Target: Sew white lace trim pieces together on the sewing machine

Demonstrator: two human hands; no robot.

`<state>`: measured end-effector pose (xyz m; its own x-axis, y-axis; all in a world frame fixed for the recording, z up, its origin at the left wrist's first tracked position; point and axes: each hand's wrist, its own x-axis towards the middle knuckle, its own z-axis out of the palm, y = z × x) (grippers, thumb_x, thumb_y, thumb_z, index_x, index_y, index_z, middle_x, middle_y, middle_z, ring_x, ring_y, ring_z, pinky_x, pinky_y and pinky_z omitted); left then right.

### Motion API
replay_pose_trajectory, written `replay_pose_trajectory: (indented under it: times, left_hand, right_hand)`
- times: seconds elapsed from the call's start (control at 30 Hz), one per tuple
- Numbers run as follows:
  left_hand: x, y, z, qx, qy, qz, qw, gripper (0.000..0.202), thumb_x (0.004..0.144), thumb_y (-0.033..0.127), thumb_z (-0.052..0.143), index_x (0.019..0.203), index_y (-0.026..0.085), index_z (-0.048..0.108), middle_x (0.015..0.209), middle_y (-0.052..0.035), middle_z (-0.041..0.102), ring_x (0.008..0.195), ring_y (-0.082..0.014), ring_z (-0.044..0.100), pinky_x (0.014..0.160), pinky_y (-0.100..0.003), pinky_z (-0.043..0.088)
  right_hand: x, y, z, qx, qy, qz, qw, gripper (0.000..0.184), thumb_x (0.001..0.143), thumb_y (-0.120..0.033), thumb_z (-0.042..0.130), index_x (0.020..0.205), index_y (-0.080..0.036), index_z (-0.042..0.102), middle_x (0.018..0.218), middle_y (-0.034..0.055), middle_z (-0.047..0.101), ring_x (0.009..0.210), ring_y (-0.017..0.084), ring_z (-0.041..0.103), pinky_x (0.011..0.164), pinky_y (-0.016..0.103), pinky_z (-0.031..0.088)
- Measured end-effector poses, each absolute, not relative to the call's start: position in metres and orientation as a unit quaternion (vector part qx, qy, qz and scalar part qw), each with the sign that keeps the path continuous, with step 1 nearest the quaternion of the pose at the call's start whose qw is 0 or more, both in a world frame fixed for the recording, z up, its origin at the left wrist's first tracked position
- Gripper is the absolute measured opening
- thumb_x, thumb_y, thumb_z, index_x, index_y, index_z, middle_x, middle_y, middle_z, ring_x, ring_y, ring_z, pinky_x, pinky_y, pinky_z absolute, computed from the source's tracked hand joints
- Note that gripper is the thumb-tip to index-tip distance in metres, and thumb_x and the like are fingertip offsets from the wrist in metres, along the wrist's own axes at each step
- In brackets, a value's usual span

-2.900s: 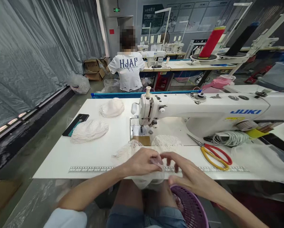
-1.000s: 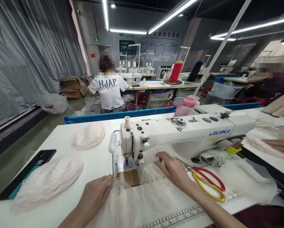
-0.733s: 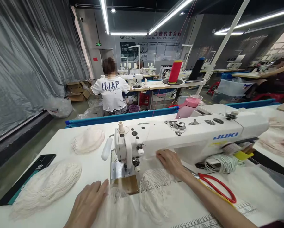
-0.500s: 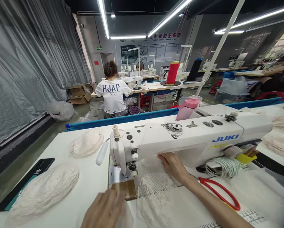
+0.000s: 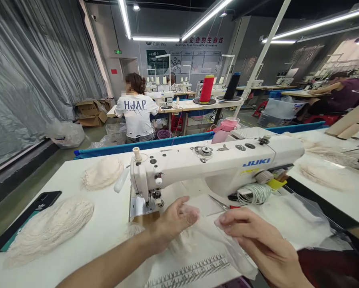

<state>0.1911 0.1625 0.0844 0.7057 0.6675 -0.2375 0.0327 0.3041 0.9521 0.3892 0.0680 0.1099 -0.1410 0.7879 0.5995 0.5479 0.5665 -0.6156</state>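
My left hand (image 5: 175, 221) and my right hand (image 5: 251, 238) are raised just above the white table (image 5: 104, 224), in front of a white JUKI sewing machine (image 5: 215, 164). Both pinch a thin, see-through white piece of fabric (image 5: 211, 236) stretched between them, fingers closed on its edge. White net pieces lie under the fabric beside the needle plate (image 5: 136, 206). The lower part of the fabric hangs over the table's front edge.
Two heaps of white net pieces (image 5: 47, 230) (image 5: 101, 178) and a black phone (image 5: 23, 220) lie at left. Scissors (image 5: 220, 205) and a coil of white cord (image 5: 253, 194) sit under the machine arm. A ruler strip (image 5: 188, 274) marks the front edge. A person (image 5: 136, 114) sits ahead; another person (image 5: 338, 94) at far right.
My right hand came back from under the machine arm and my left hand lifted off the table; both now hold the thin fabric up between them. The view shifted a little.
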Motion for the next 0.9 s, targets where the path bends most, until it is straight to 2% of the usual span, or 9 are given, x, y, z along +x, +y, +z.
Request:
replay_pose_trajectory:
  times: [0.1,0.17,0.27,0.33,0.37,0.43,0.53,0.73,0.9]
  left_hand:
    - [0.191,0.153,0.091,0.539,0.307,0.206,0.757,0.048,0.068,0.045,0.073,0.099,0.01,0.062,0.065,-0.001,0.059,0.063,-0.0109,0.054,0.07,-0.025,0.043]
    - [0.189,0.146,0.093,0.571,0.323,0.222,0.721,0.037,0.069,0.044,0.071,0.08,0.009,0.065,0.055,0.0013,0.053,0.052,-0.0082,0.048,0.057,-0.022,0.042]
    - [0.185,0.139,0.093,0.654,0.307,0.225,0.653,0.031,0.075,0.041,0.064,0.076,0.01,0.065,0.056,0.0008,0.054,0.045,-0.0072,0.047,0.044,-0.019,0.039]
    - [0.182,0.138,0.093,0.717,0.272,0.203,0.609,0.026,0.08,0.036,0.059,0.08,0.011,0.066,0.06,0.0003,0.056,0.043,-0.0064,0.049,0.042,-0.017,0.038]
    - [0.18,0.139,0.094,0.738,0.264,0.199,0.588,0.024,0.082,0.033,0.057,0.08,0.012,0.066,0.062,0.0002,0.057,0.043,-0.0059,0.049,0.042,-0.017,0.038]
    - [0.173,0.14,0.095,0.747,0.279,0.204,0.568,0.023,0.083,0.031,0.054,0.081,0.012,0.066,0.062,0.0003,0.056,0.044,-0.0055,0.049,0.043,-0.017,0.037]
    - [0.156,0.138,0.097,0.689,0.33,0.211,0.609,0.023,0.077,0.03,0.062,0.089,0.011,0.064,0.062,0.0008,0.055,0.05,-0.0072,0.051,0.048,-0.018,0.041]
    - [0.138,0.126,0.091,0.678,0.343,0.2,0.619,0.015,0.079,0.026,0.059,0.078,0.012,0.063,0.071,-0.0024,0.06,0.067,-0.0107,0.055,0.063,-0.021,0.043]
    - [0.143,0.122,0.092,0.697,0.325,0.191,0.61,0.018,0.079,0.03,0.061,0.085,0.013,0.058,0.068,0.0006,0.058,0.057,-0.0095,0.051,0.055,-0.021,0.039]
  right_hand:
    - [0.397,0.058,0.102,-0.471,-0.72,0.175,0.479,0.015,0.086,-0.023,0.054,0.085,-0.026,0.068,0.088,0.0077,0.065,0.085,0.022,0.062,0.072,0.032,0.051]
    - [0.4,0.057,0.091,-0.485,-0.688,0.236,0.485,0.018,0.089,-0.029,0.049,0.087,-0.025,0.067,0.096,0.0087,0.062,0.086,0.022,0.061,0.069,0.031,0.051]
    - [0.389,0.064,0.078,-0.477,-0.643,0.369,0.472,0.032,0.089,-0.04,0.047,0.118,-0.026,0.052,0.115,0.0107,0.055,0.089,0.021,0.059,0.063,0.03,0.052]
    - [0.373,0.073,0.075,-0.474,-0.638,0.437,0.42,0.056,0.081,-0.044,0.059,0.13,-0.023,0.039,0.106,0.0087,0.059,0.082,0.019,0.059,0.063,0.028,0.05]
    - [0.364,0.079,0.076,-0.479,-0.639,0.454,0.396,0.059,0.077,-0.044,0.064,0.126,-0.021,0.042,0.092,0.0051,0.062,0.075,0.017,0.059,0.062,0.027,0.049]
    - [0.349,0.086,0.079,-0.502,-0.634,0.457,0.37,0.039,0.074,-0.044,0.065,0.101,-0.017,0.056,0.063,-0.0026,0.056,0.056,0.013,0.052,0.052,0.022,0.043]
    - [0.341,0.086,0.085,-0.546,-0.609,0.428,0.385,0.035,0.081,-0.049,0.056,0.065,-0.018,0.051,0.045,-0.006,0.043,0.043,0.009,0.039,0.043,0.021,0.032]
    - [0.35,0.064,0.085,-0.533,-0.612,0.438,0.386,0.04,0.088,-0.05,0.047,0.066,-0.018,0.055,0.055,-0.0004,0.053,0.053,0.012,0.049,0.052,0.024,0.04]
    - [0.353,0.064,0.087,-0.553,-0.639,0.37,0.386,0.034,0.088,-0.047,0.047,0.08,-0.018,0.062,0.07,0.0025,0.06,0.061,0.014,0.052,0.055,0.025,0.041]
